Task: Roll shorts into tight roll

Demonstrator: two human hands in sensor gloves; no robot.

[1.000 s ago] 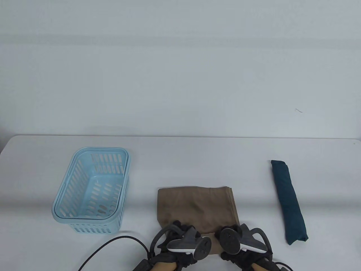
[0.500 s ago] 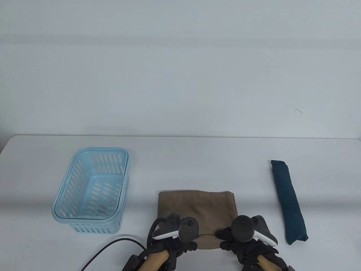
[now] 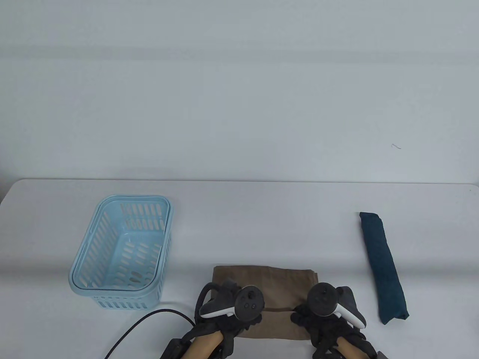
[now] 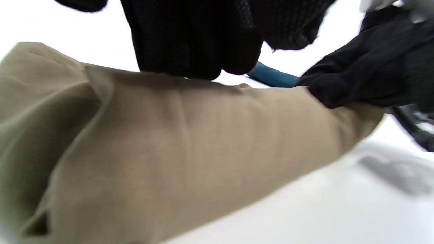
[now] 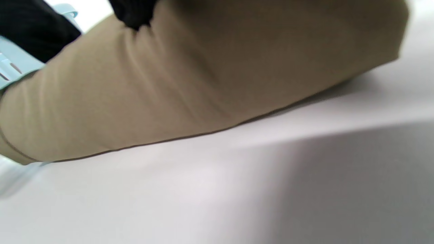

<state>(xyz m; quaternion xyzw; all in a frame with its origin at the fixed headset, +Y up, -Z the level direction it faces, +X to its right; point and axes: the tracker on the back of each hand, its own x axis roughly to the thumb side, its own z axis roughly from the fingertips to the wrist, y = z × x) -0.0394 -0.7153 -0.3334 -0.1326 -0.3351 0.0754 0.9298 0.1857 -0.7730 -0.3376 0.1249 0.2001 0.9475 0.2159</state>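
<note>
The tan shorts (image 3: pixel 275 286) lie folded on the table near the front edge, with their near end turned over into a thick fold (image 3: pixel 277 323). My left hand (image 3: pixel 239 318) presses its fingers (image 4: pixel 193 44) on the left part of that fold. My right hand (image 3: pixel 310 318) grips the right part, its fingers (image 4: pixel 342 81) curled over the cloth. The fold fills the left wrist view (image 4: pixel 190 145) and the right wrist view (image 5: pixel 203 78). The trackers hide most of both hands in the table view.
A light blue slotted basket (image 3: pixel 121 252) stands to the left. A dark teal rolled garment (image 3: pixel 383 267) lies to the right. A black cable (image 3: pixel 146 329) runs along the front left. The table's far edge (image 3: pixel 239 181) is behind.
The shorts have been drawn toward me and their far edge has come nearer. The turned-over fold at the near end has grown wider. Both hands have shifted slightly with it.
</note>
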